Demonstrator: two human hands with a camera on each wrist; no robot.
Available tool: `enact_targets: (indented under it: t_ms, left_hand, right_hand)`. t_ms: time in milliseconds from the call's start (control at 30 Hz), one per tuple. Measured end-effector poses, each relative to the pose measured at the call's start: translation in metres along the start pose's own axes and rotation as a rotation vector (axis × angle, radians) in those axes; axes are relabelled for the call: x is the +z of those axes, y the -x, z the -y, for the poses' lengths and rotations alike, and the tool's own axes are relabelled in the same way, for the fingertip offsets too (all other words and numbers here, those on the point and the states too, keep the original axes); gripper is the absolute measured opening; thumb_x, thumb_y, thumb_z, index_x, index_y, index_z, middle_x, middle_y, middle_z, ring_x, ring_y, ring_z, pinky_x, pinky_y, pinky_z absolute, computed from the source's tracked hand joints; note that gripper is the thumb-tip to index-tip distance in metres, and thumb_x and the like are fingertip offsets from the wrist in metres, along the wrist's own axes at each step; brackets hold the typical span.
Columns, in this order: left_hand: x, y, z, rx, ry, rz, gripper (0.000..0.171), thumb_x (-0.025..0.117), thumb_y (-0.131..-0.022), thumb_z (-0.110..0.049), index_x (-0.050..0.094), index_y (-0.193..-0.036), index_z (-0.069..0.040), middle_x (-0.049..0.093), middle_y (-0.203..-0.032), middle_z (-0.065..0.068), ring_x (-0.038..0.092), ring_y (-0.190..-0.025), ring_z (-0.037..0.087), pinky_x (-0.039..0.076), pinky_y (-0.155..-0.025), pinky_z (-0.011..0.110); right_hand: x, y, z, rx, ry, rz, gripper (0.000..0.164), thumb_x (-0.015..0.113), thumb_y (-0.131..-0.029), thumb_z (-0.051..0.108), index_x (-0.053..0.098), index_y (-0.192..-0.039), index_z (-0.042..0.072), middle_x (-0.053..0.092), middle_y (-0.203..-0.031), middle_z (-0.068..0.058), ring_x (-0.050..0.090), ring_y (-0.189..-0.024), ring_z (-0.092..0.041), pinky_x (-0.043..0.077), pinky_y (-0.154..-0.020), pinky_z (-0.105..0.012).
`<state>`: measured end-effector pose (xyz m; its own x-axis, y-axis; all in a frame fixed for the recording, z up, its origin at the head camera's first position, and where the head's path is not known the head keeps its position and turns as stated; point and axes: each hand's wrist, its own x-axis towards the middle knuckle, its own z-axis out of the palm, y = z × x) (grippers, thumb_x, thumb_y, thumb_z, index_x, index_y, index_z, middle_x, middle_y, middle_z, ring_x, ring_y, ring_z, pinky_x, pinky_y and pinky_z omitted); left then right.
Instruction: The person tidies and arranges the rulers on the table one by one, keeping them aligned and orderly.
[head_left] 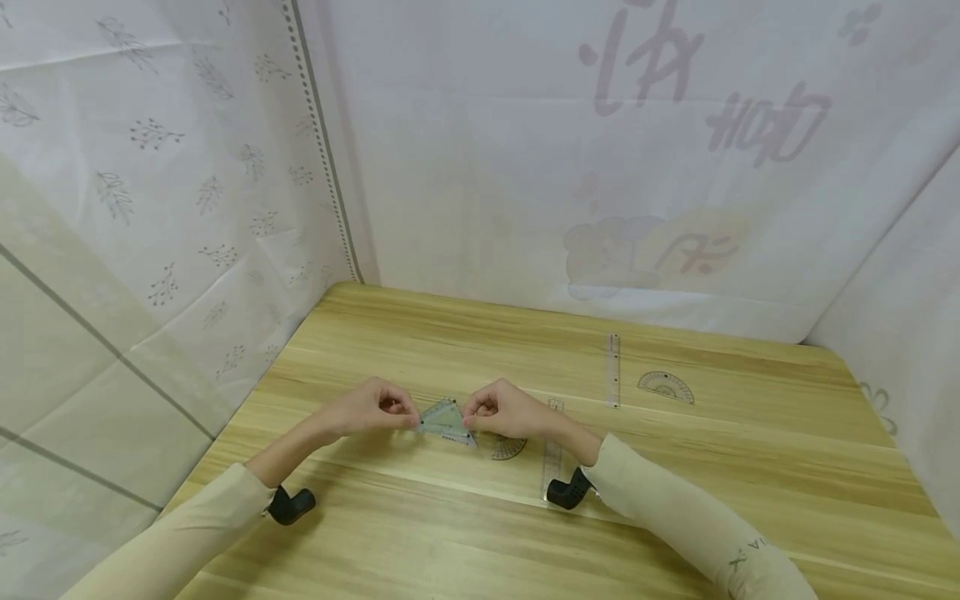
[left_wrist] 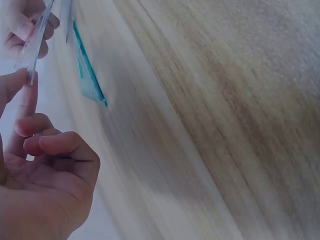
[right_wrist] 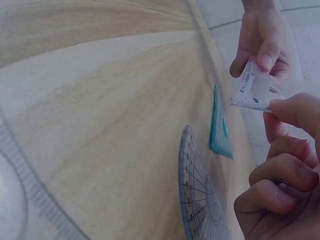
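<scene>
A clear triangular set square (right_wrist: 248, 92) is held level between both hands, above the table. My left hand (head_left: 381, 406) pinches one corner between thumb and forefinger, its other fingers curled loosely. On the opposite side, my right hand (head_left: 512, 408) pinches a corner the same way. Beneath the clear piece, a teal set square (right_wrist: 218, 125) lies on the wood; in the head view the two overlap. Close by the right hand, a clear protractor (head_left: 510, 449) rests on the table. A transparent ruler (head_left: 552, 458) lies under the right wrist.
Farther right on the wooden table (head_left: 420, 533) lie a second clear ruler (head_left: 613, 371) and a second protractor (head_left: 666, 386). Patterned white cloth (head_left: 465, 167) hangs along the table's back and sides. A black wrist device (head_left: 567, 490) sits below the right forearm.
</scene>
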<state>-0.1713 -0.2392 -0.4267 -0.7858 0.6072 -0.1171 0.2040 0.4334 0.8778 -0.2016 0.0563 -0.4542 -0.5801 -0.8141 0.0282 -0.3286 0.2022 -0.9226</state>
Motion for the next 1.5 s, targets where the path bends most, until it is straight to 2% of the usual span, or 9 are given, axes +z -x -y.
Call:
enact_targets:
  t_ms: [333,600,733,867,1233,1500]
  left_hand:
    - [0.002,-0.001,0.000,0.089,-0.084,0.053,0.004,0.077,-0.090,-0.006,0.076,-0.087,-0.004,0.047,-0.070,-0.005,0.040,-0.065,0.010,0.033,-0.061,0.024]
    - [-0.002,0.001,-0.003,0.115,-0.125,0.154,0.006,0.076,-0.088,0.000,0.077,-0.084,-0.005,0.044,-0.068,-0.009,0.039,-0.063,0.007,0.032,-0.060,0.022]
    - [-0.002,0.001,-0.002,0.094,-0.132,0.191,0.006,0.077,-0.088,-0.001,0.077,-0.084,-0.006,0.044,-0.068,-0.010,0.039,-0.063,0.005,0.032,-0.059,0.021]
    - [-0.001,0.000,0.000,0.077,-0.151,0.202,0.007,0.077,-0.087,-0.001,0.077,-0.083,-0.007,0.046,-0.068,-0.010,0.039,-0.063,0.005,0.032,-0.059,0.021]
    - [-0.002,0.003,0.001,0.092,-0.153,0.216,0.008,0.077,-0.085,0.001,0.076,-0.082,-0.007,0.045,-0.069,-0.010,0.040,-0.064,0.006,0.032,-0.060,0.021]
    - [-0.002,0.006,0.008,0.126,-0.124,0.201,0.005,0.077,-0.088,-0.002,0.077,-0.084,-0.005,0.046,-0.069,-0.011,0.039,-0.064,0.004,0.031,-0.060,0.020]
  right_hand:
    - [0.005,-0.001,-0.002,-0.003,0.014,0.028,0.012,0.066,-0.099,0.005,0.074,-0.094,-0.002,0.042,-0.059,0.006,0.031,-0.051,-0.007,0.032,-0.053,-0.024]
    - [0.014,-0.003,0.004,0.015,0.042,0.052,0.011,0.067,-0.098,0.003,0.075,-0.093,-0.002,0.043,-0.058,0.008,0.032,-0.051,-0.004,0.031,-0.051,-0.022]
    - [0.018,-0.003,0.008,0.020,0.063,0.062,0.011,0.066,-0.097,0.002,0.076,-0.094,-0.002,0.040,-0.057,0.010,0.031,-0.051,-0.004,0.031,-0.051,-0.022]
    - [0.021,-0.003,0.010,0.029,0.061,0.069,0.012,0.065,-0.098,0.002,0.076,-0.094,-0.001,0.036,-0.056,0.010,0.028,-0.049,-0.005,0.031,-0.052,-0.023]
    - [0.028,-0.003,0.010,0.044,0.102,0.046,0.010,0.068,-0.097,0.006,0.077,-0.092,0.005,0.036,-0.053,0.011,0.029,-0.045,-0.004,0.029,-0.047,-0.021]
    - [0.033,-0.002,0.009,0.052,0.043,0.032,0.009,0.069,-0.096,0.004,0.076,-0.091,0.006,0.036,-0.055,0.009,0.031,-0.047,-0.006,0.031,-0.049,-0.022]
